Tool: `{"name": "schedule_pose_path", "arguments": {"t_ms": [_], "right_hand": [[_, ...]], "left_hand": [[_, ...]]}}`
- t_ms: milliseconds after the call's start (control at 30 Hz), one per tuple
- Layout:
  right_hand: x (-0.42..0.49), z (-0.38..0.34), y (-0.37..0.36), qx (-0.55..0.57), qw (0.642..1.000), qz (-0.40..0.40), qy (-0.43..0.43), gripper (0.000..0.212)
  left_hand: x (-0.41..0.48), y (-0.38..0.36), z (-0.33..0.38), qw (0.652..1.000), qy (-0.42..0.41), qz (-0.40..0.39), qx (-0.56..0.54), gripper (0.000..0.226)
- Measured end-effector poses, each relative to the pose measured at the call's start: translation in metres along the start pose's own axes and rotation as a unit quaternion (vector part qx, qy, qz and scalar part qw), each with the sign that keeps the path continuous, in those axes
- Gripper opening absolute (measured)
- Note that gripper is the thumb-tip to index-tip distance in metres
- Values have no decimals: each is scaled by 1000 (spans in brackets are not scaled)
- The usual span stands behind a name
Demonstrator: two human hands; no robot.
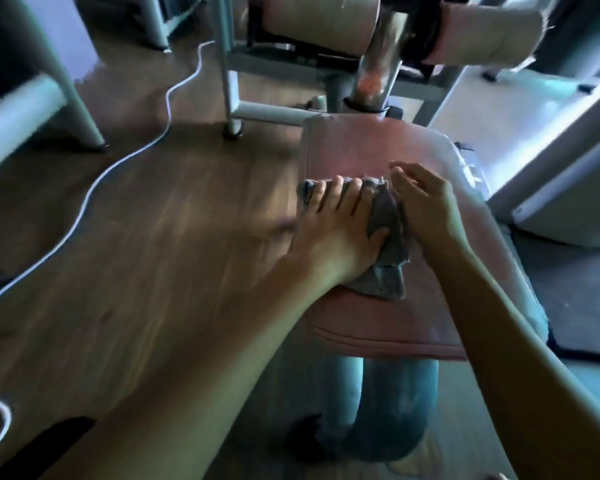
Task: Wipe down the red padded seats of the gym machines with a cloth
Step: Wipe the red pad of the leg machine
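Note:
A red padded seat (368,150) of a gym machine fills the middle right of the head view. A grey cloth (387,220) lies on its left half. My left hand (336,230) presses flat on the cloth, fingers spread toward the far side and thumb hooked over a fold. My right hand (426,206) rests just right of the cloth, fingers loosely curled and touching its edge; the blur hides whether it grips the fabric.
Two red roller pads (326,19) hang on a chrome post (378,71) beyond the seat. Grey machine frames (32,98) stand left and right. A white cable (94,188) snakes over the wooden floor. Jeans-clad legs (395,410) show below the seat.

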State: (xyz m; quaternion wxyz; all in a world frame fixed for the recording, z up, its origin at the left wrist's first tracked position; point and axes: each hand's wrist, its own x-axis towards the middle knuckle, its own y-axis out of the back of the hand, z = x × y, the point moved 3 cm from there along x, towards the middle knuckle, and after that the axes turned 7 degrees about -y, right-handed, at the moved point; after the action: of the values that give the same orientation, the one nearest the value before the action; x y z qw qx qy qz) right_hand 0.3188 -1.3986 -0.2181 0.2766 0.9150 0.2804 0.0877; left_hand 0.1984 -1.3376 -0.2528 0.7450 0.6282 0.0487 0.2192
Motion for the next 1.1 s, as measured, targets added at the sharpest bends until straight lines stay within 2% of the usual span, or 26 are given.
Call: {"name": "schedule_pose_path", "arguments": {"t_ms": [100, 167, 200, 267, 367, 433, 467, 500, 633, 733, 833, 1100], "right_hand": [[-24, 6, -5, 41, 998, 43, -29, 46], [-40, 6, -10, 44, 997, 65, -29, 48], [-46, 4, -12, 37, 996, 75, -29, 47], [-55, -2, -17, 10, 996, 81, -30, 41], [-56, -5, -21, -60, 996, 70, -6, 32], [-53, -3, -26, -97, 993, 61, 14, 32], [-51, -2, -28, -114, 992, 54, 25, 33], [-49, -1, -32, -133, 990, 45, 33, 34], [-50, -1, -40, -210, 975, 13, 67, 43], [-51, -2, -42, -244, 968, -3, 61, 43], [-52, -3, -43, -275, 959, -2, 65, 44], [-56, -9, -47, -301, 952, 2, 61, 42]], "left_hand": [[-13, 1, -13, 998, 7, 45, -48, 69], [-19, 0, -27, 987, 54, 51, -144, 60], [-21, 0, -33, 971, 85, 62, -216, 59], [-22, 0, -42, 907, 131, 106, -387, 60], [-24, -8, -46, 784, 174, 136, -580, 63], [-25, -12, -50, 700, 217, 140, -666, 69], [-27, -13, -51, 672, 232, 146, -688, 71], [-29, -15, -50, 659, 244, 151, -696, 73], [-64, -23, -24, 656, 247, 164, -694, 78], [-109, -20, 7, 662, 250, 169, -686, 59], [-153, -14, 42, 684, 253, 195, -656, 56], [-134, -23, 34, 653, 254, 221, -679, 54]]}}
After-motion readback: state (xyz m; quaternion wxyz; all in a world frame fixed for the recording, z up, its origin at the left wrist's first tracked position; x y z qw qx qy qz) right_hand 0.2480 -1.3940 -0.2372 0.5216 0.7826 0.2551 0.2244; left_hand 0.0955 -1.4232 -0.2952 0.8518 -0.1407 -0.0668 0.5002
